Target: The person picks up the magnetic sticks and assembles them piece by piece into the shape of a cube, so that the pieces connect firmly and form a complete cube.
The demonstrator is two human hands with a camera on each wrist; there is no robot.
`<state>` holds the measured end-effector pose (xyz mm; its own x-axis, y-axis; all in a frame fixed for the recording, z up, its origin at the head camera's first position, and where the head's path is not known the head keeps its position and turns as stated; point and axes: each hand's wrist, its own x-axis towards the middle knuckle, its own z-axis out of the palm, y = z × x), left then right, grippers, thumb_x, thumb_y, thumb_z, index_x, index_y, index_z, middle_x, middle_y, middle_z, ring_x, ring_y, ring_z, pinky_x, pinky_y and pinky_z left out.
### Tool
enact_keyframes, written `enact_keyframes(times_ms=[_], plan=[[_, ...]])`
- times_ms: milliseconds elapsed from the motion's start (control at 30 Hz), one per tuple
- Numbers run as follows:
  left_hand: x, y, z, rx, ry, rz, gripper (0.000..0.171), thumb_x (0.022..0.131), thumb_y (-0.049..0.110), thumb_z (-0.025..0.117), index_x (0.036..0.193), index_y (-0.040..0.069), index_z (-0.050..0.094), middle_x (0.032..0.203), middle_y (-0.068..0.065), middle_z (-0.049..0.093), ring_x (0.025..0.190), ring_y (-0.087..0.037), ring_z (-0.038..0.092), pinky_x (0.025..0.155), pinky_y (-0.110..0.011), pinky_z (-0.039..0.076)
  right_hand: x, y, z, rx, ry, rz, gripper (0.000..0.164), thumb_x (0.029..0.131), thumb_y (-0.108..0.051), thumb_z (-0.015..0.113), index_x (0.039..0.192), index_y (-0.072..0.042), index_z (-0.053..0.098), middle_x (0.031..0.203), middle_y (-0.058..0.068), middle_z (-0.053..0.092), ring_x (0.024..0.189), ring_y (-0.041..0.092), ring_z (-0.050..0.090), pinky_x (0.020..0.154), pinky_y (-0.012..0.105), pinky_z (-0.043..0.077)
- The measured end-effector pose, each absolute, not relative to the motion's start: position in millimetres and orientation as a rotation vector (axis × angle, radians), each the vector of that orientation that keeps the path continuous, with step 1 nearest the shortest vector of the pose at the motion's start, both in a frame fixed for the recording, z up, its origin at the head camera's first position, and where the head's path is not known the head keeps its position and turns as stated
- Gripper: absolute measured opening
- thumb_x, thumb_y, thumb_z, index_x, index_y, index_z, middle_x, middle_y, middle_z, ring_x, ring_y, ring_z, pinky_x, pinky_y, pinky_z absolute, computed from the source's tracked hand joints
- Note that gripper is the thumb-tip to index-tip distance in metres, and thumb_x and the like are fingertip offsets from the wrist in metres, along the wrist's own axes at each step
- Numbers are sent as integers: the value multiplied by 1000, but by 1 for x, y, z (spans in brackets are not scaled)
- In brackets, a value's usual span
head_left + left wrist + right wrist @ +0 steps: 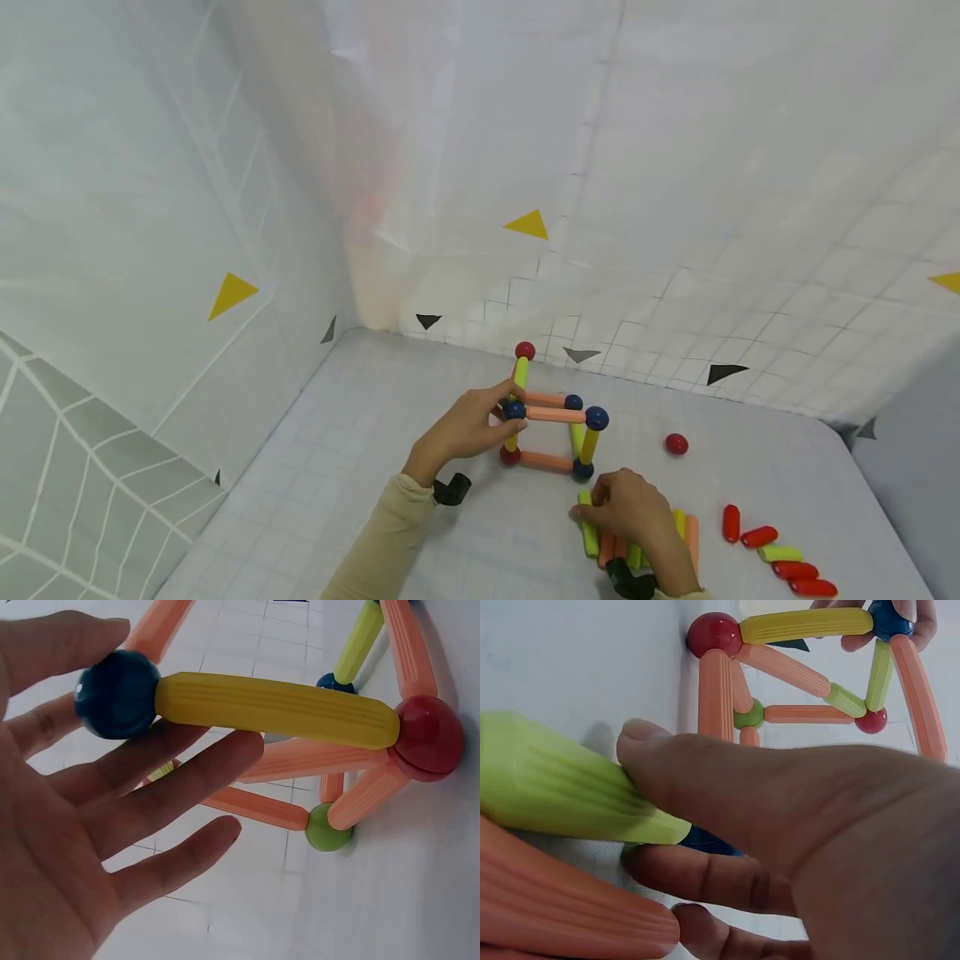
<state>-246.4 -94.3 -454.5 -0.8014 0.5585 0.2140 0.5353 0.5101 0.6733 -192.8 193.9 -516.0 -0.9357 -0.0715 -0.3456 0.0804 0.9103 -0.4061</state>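
Left hand (468, 423) is pinching one of four visible blue balls (513, 409) on the rod-and-ball frame (556, 415), mid-table. Right hand (636, 510), apart from it, pinches one lime rod (588, 537) just in front. Off right: one loose red ball (677, 444), four red rods (795, 571), one yellow-green rod (780, 553).

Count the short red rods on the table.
4: on the right, one red rod and another lie beyond the short yellow-green rod, a third and fourth nearer the camera. The right hand may hide more.
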Motion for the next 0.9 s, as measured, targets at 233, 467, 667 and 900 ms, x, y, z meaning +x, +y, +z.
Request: enact_keyframes(times_ms=[233,467,667,900], plan=[[-248,-94,-455,993,2700,1182,32,105,28,68,135,18,60,109,3,76,97,-11,69,82,-32,59,-193,216,-500,33,2713,-731,51,88,-60,79,98,-10,77,85,1,68,78,19,57,68,34,50],[-247,-94,-457,979,2676,1199,32,105,28,68,135,18,60,108,4,75,97,-11,68,83,-29,58,-185,301,-487,528,2932,-568,54,93,-36,81,116,10,65,101,29,70,83,34,63,73,47,58],[-248,-94,-457,986,2686,1180,34,106,28,67,137,16,59,106,4,75,95,-10,68,80,-28,57,-178,337,-499,794,2783,-455,60,85,-32,87,116,13,62,95,27,69,84,38,60,75,51,61],[-249,-95,-457,976,2674,1192,34,106,30,66,137,20,59,108,5,75,94,-8,67,80,-27,56,-185,332,-508,809,2686,-497,54,81,-22,88,116,10,63,96,26,65,85,39,57,74,50,56]])
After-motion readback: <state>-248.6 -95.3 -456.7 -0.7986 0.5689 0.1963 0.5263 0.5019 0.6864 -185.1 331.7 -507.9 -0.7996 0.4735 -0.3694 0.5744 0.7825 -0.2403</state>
